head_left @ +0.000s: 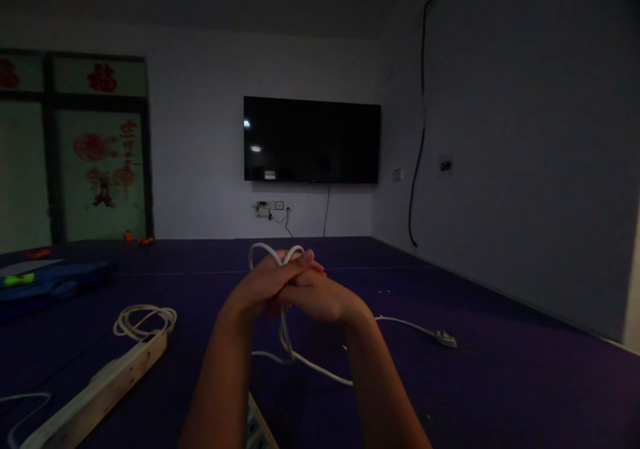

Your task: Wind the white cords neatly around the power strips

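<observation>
Both my hands meet at the centre of the head view, fingers closed around a white power cable (273, 252). My left hand (260, 285) and my right hand (315, 295) overlap, with loops of the cable sticking up above the fingers. The rest of the cable hangs down between my wrists and trails right across the dark purple floor to a white plug (445, 337). The corner of a white power strip (257, 429) shows below my left forearm.
A second power strip (95, 389) with a coiled white cord (145, 319) lies at the left. A blue object (45, 282) sits at the far left. A dark wall-mounted TV (311, 140) and glass doors (75, 155) are at the back.
</observation>
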Demonstrator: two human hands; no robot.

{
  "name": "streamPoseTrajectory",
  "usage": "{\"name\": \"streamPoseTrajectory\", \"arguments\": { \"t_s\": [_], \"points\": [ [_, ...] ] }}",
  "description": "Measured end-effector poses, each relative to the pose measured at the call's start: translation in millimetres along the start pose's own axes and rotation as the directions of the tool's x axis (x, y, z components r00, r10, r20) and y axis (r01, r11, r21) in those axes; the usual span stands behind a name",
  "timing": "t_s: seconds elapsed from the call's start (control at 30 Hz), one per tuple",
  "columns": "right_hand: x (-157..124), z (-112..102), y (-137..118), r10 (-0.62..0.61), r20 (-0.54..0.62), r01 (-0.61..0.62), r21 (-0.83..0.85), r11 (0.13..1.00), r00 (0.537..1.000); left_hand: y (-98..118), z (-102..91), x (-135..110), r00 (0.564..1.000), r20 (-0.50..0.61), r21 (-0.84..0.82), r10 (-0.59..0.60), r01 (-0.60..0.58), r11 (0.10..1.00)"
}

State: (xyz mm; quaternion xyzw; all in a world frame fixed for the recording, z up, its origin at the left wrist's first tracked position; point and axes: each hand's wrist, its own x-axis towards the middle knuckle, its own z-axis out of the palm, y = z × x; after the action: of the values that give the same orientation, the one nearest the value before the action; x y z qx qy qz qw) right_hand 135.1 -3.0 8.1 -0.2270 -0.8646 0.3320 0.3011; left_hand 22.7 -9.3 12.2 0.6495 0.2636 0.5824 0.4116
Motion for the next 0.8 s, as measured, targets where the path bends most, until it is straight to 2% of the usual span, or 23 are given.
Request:
{"name": "streamPoseTrajectory", "arguments": {
  "t_s": [0.03, 0.1, 0.17, 0.23, 0.33, 0.4, 0.47, 0.5, 0.57, 0.6, 0.67, 0.8],
  "points": [
    [-0.7, -0.6, -0.1, -0.012, 0.008, 0.011, 0.012, 1.000, 1.000, 1.9, 1.4, -0.3, 0.997, 0.076, -0.016, -0.011, 0.012, 1.000],
    [-1.4, -2.3, -0.2, -0.066, 0.029, 0.065, 0.040, 0.997, 0.997, 5.9, 3.5, 0.4, 0.996, 0.067, -0.125, 0.054, -0.046, 0.991],
    [-0.1, -3.9, 1.7, -0.104, 0.054, 0.102, 0.040, 0.994, 0.993, 9.5, 4.3, 2.3, 0.986, -0.058, -0.227, 0.158, -0.167, 0.960],
    [4.1, -4.0, 8.5, -0.077, 0.079, 0.078, -0.011, 0.997, 0.994, 12.9, 3.1, 3.9, 0.949, -0.200, -0.275, 0.245, -0.294, 0.915],
    [14.8, -1.1, 30.7, 0.071, 0.069, -0.056, -0.192, 0.980, 0.995, 20.1, -3.6, 2.6, 0.836, -0.424, -0.267, 0.348, -0.482, 0.834],
    [22.4, 1.5, 51.0, 0.162, -0.027, -0.163, -0.268, 0.950, 0.986, 26.7, -11.9, -1.2, 0.737, -0.546, -0.217, 0.398, -0.583, 0.783],
    [28.2, 3.3, 71.4, 0.194, -0.076, -0.207, -0.272, 0.940, 0.978, 34.3, -22.7, -6.7, 0.643, -0.637, -0.177, 0.426, -0.660, 0.730],
    [30.1, 3.7, 80.6, 0.207, -0.106, -0.228, -0.273, 0.935, 0.973, 38.0, -28.7, -9.7, 0.614, -0.665, -0.172, 0.424, -0.679, 0.714],
    [31.9, 3.2, 96.0, 0.231, -0.168, -0.270, -0.270, 0.924, 0.958, 44.5, -40.4, -15.2, 0.528, -0.744, -0.137, 0.411, -0.721, 0.679],
    [31.9, 2.3, 102.2, 0.239, -0.196, -0.287, -0.269, 0.919, 0.951, 47.0, -45.5, -17.5, 0.499, -0.778, -0.141, 0.382, -0.731, 0.668],
    [30.3, -0.7, 112.5, 0.255, -0.248, -0.319, -0.268, 0.909, 0.935, 50.7, -52.9, -20.6, 0.473, -0.817, -0.165, 0.328, -0.739, 0.653],
    [21.1, -9.6, 132.4, 0.299, -0.353, -0.403, -0.273, 0.873, 0.886, 54.7, -55.4, -23.5, 0.453, -0.843, -0.190, 0.289, -0.755, 0.628]
  ]
}}
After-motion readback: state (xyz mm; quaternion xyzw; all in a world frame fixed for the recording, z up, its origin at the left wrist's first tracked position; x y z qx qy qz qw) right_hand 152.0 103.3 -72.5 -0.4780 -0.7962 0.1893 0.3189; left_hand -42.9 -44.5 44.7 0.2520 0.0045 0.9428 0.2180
